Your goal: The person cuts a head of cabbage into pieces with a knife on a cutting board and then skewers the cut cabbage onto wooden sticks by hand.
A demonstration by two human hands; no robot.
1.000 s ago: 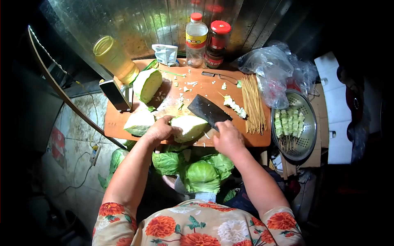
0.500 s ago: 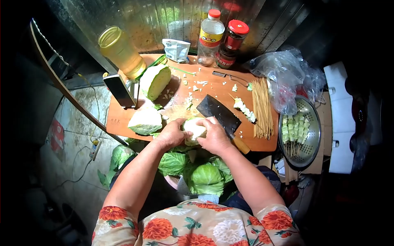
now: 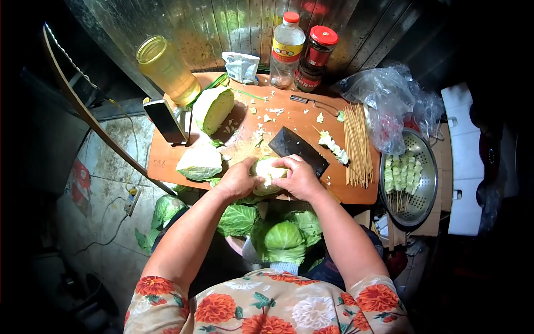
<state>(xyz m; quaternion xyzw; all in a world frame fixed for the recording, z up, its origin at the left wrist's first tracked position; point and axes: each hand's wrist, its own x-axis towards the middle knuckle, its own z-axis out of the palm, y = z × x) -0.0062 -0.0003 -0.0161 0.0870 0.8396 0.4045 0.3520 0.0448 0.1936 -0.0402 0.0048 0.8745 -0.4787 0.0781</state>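
A pale piece of cabbage (image 3: 268, 172) is held at the front edge of the wooden board (image 3: 167, 153). My left hand (image 3: 240, 179) grips its left side with fingers curled. Opposite, my right hand (image 3: 299, 178) has its fingers bent over the top and right side of the same piece. Just beyond my right hand lies a cleaver (image 3: 300, 151), its handle mostly hidden by that hand. A cut cabbage wedge (image 3: 200, 163) rests left of my hands, with a larger cabbage half (image 3: 213, 110) behind it.
Bamboo skewers (image 3: 357, 145) and one loaded skewer (image 3: 334, 147) lie on the right. A metal colander (image 3: 428, 192) holds more skewers. A phone (image 3: 166, 122), an oil jar (image 3: 169, 69), a bottle (image 3: 286, 50) and sauce jars (image 3: 316, 55) stand behind. Whole cabbages (image 3: 283, 242) sit below.
My right hand's fingers have shifted inward over the cabbage piece, and the hand now covers more of the cleaver's handle. The whole view has moved slightly.
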